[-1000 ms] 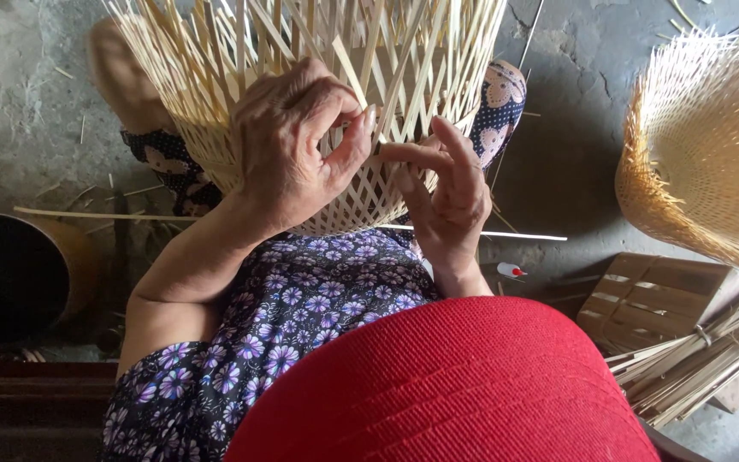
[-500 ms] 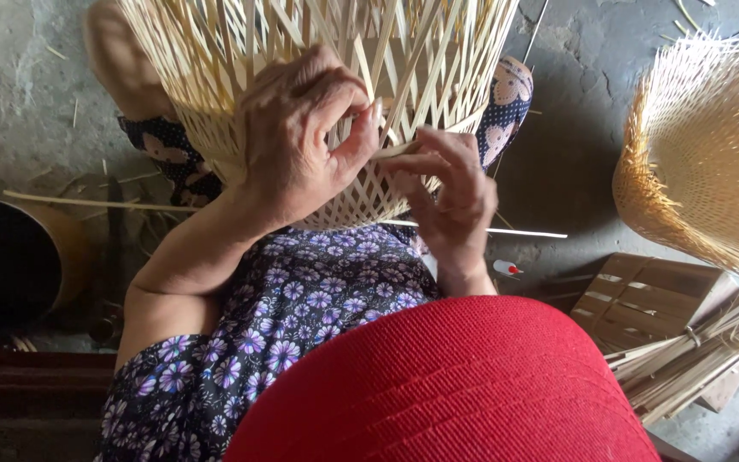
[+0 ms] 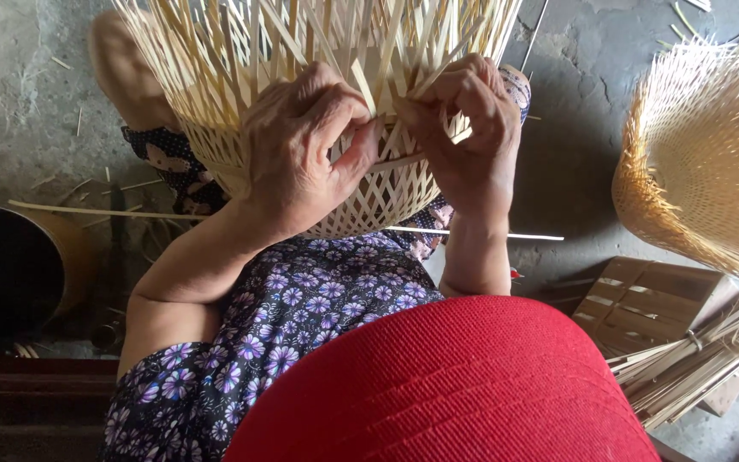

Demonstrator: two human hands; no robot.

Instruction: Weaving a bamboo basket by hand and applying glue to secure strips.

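A half-woven bamboo basket [image 3: 369,192] rests on my lap, its loose strips fanning upward. My left hand [image 3: 297,145] presses against the woven wall, thumb on a strip. My right hand [image 3: 468,128] pinches a pale bamboo strip [image 3: 404,158] that runs sideways across the weave between both hands. A red cap brim [image 3: 446,385] fills the bottom of the view and hides what is below it.
Another woven bamboo piece [image 3: 712,162] lies at the right. A bundle of bamboo strips [image 3: 703,359] leans over a small wooden crate [image 3: 643,299] at lower right. A dark round pot [image 3: 10,269] stands at the left on the concrete floor. A long thin stick [image 3: 489,233] lies under the basket.
My right hand has risen from the basket's lower edge to the level of my left hand and closed on a strip. The view has moved closer to the basket.
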